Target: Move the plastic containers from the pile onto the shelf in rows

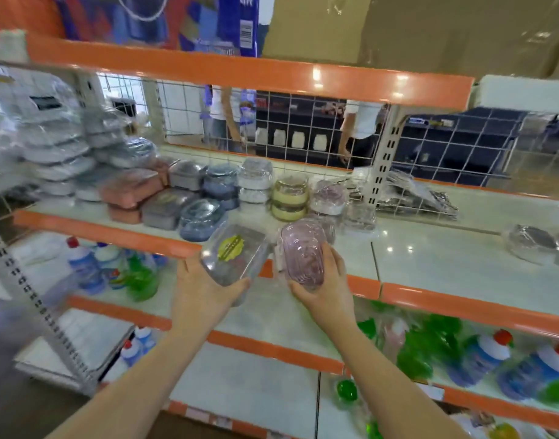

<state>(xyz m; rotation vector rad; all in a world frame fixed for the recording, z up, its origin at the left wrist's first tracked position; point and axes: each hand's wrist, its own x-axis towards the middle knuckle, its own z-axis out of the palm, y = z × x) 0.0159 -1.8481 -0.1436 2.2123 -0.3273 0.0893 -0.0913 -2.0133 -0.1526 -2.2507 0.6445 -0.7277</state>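
My left hand point(205, 288) grips a clear grey container with a yellow label point(232, 258) at the front edge of the white shelf point(430, 258). Beside it, my right hand point(327, 288) holds a pink wrapped container point(302, 256), thumb under it and fingers along its right side. Both containers hover just in front of the shelf's orange lip. On the shelf behind stand rows of wrapped containers: salmon point(129, 188), grey point(167, 207), blue point(202, 220), white point(256, 179), cream point(289, 194) and pink point(328, 196).
An upright post point(382, 166) and wire mesh back the shelf. Loose wrapped containers point(531, 245) lie at the far right, and flat wrapped packs point(411, 198) lie near the post. Detergent bottles point(481, 356) fill the lower shelves. Stacked grey containers point(59, 153) tower at the left.
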